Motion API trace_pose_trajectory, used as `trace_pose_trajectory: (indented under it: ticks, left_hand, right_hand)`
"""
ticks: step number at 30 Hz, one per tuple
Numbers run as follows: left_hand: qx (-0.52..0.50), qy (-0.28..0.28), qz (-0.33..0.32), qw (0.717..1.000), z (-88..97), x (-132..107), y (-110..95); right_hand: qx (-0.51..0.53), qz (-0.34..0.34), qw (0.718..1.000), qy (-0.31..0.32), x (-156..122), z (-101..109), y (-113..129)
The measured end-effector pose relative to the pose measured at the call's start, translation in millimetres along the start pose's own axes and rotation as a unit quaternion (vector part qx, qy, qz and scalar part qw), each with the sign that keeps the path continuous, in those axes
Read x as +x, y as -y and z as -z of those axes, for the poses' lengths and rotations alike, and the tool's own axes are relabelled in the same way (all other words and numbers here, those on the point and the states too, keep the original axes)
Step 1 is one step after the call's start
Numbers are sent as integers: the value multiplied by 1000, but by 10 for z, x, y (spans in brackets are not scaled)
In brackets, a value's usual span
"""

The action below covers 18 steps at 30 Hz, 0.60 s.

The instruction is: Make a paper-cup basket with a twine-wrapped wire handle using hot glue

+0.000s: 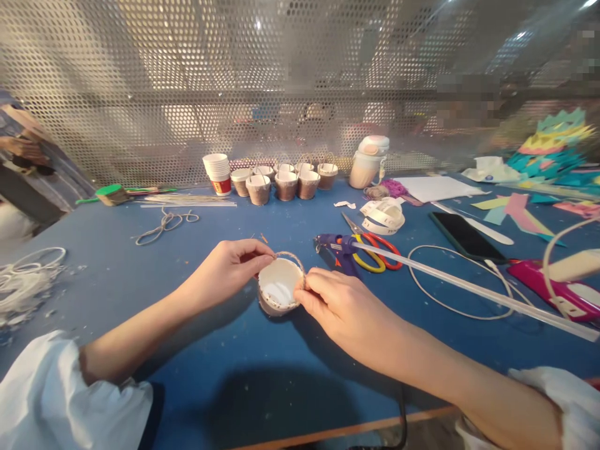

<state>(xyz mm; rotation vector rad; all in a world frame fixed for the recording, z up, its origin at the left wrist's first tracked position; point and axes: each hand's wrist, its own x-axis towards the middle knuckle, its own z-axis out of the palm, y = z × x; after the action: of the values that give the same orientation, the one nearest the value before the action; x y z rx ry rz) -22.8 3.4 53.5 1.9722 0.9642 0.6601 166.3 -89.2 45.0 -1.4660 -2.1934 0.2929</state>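
A small paper cup (280, 279) with a white inside and a brownish wrapped outside sits tilted toward me, just above or on the table. Along its far rim arches a piece of brown twine (291, 255). My left hand (229, 269) pinches the twine at the cup's left rim, thumb and index finger together. At the right rim, my right hand (335, 300) is closed on the other end of the twine, its thumb reaching over the cup's edge. Just beyond my right hand lies a blue glue gun (335, 244) with a long clear glue stick (450, 284).
Several wrapped cups (287, 185) with handles stand at the back beside stacked paper cups (216, 175). Scissors (372, 250), a tape roll (382, 215), a phone (464, 234) and a pink tool (553, 287) lie right. Loose cord (166, 225) lies left. Another person (32, 150) stands far left.
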Motion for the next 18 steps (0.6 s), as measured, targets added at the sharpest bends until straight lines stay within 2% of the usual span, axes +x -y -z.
trace_pose_trajectory:
  ticks: [6, 13, 18]
  left_hand:
    - [38, -7, -10, 999, 37, -24, 26]
    - [26, -9, -46, 999, 61, -32, 7]
    - [41, 5, -23, 999, 89, -40, 46]
  right_hand:
    - [-38, 34, 999, 1, 60, -17, 11]
    - [-70, 23, 997, 26, 57, 13, 49]
    - [-74, 13, 996, 36, 66, 12, 68]
